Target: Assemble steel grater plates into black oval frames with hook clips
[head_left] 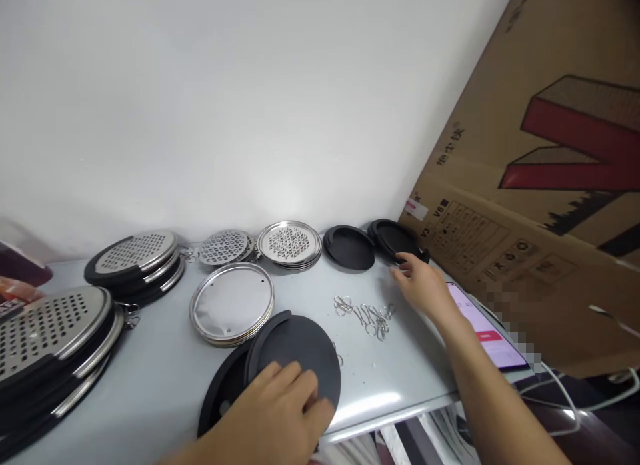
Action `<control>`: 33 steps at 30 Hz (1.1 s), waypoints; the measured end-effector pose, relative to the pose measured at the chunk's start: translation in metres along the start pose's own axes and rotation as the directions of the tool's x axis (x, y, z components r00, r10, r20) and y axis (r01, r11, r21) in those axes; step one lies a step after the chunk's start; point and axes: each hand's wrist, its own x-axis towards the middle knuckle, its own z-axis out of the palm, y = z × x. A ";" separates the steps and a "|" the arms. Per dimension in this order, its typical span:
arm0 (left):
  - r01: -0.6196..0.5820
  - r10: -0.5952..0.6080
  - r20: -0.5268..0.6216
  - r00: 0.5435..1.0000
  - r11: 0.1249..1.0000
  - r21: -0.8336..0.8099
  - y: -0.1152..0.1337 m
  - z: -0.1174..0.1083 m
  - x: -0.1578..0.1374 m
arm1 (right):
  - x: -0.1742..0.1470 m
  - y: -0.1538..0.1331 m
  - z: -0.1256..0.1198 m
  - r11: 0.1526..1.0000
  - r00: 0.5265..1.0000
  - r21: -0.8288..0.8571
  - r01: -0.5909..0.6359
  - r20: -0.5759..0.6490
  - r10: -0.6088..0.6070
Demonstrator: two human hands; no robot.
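Note:
My left hand is closed over the near edge of a dark round plastic plate with a raised curved rim. This plate overlaps another black round plate lying beneath it to the left. At the back right, my right hand has its fingers bent and apart at the near edge of a stack of black round plates; whether they grip it is unclear. Several small bent wire clips lie in a loose pile between my hands. One more black round plate lies left of that stack.
Stacked silver discs, perforated grater discs and smaller grater discs stand along the white wall. Black-rimmed grater stacks with wire clips fill the left. A phone lies by a large cardboard box on the right.

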 end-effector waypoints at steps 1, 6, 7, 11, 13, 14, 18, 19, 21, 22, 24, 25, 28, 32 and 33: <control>0.002 -0.002 0.008 1.000 1.000 0.028 0.001 0.012 -0.002 | -0.009 -0.006 -0.001 0.998 0.999 0.059 0.016 -0.032 -0.014; 0.008 -0.011 -0.038 0.999 0.997 -0.077 -0.008 0.014 -0.007 | -0.065 -0.042 -0.011 0.791 0.977 0.609 0.065 0.122 -0.173; 0.007 -0.020 -0.091 0.996 0.990 -0.142 -0.011 0.004 -0.006 | -0.074 -0.050 -0.014 0.722 0.950 0.688 0.069 0.177 -0.259; 0.027 -0.223 -0.351 0.910 0.875 -0.484 -0.020 -0.054 -0.001 | -0.085 -0.083 -0.026 0.522 0.821 0.824 0.220 0.133 -0.556; 0.055 -0.384 -0.369 0.847 0.752 -0.657 -0.025 -0.083 0.000 | -0.082 -0.098 -0.033 0.501 0.854 0.818 0.284 0.022 -0.519; 0.059 -0.443 -0.338 0.830 0.673 -0.737 -0.027 -0.094 -0.001 | -0.081 -0.103 -0.038 0.487 0.878 0.828 0.278 -0.013 -0.478; 0.078 -0.483 -0.118 0.868 0.367 -0.927 -0.040 -0.108 -0.020 | -0.087 -0.118 -0.054 0.262 0.821 0.964 -0.054 0.193 -0.537; 0.098 -0.440 -0.049 0.897 0.307 -0.947 -0.043 -0.104 -0.026 | -0.092 -0.121 -0.055 0.213 0.745 0.959 -0.187 0.280 -0.605; 0.160 -0.317 0.093 0.944 0.192 -0.968 -0.047 -0.088 -0.035 | -0.106 -0.125 -0.050 0.156 0.591 0.902 -0.403 0.387 -0.708; 0.191 -0.264 0.147 0.953 0.147 -0.971 -0.047 -0.078 -0.038 | -0.113 -0.126 -0.044 0.143 0.534 0.868 -0.475 0.413 -0.738; 0.226 -0.239 0.193 0.952 0.119 -0.967 -0.046 -0.058 -0.041 | -0.123 -0.126 -0.029 0.135 0.476 0.820 -0.556 0.447 -0.757; 0.236 -0.268 0.196 0.943 0.129 -0.963 -0.044 -0.049 -0.041 | -0.126 -0.125 -0.022 0.150 0.477 0.812 -0.564 0.468 -0.744; 0.291 -0.383 0.211 0.899 0.165 -0.942 -0.036 -0.032 -0.043 | -0.128 -0.118 -0.016 0.330 0.558 0.842 -0.426 0.532 -0.637; 0.364 -0.484 0.187 0.855 0.303 -0.881 -0.029 -0.030 -0.052 | -0.129 -0.114 -0.038 0.611 0.657 0.785 0.100 0.409 -0.633; 0.381 -0.504 0.169 0.847 0.355 -0.854 -0.027 -0.031 -0.055 | -0.132 -0.115 -0.043 0.628 0.657 0.751 0.204 0.370 -0.657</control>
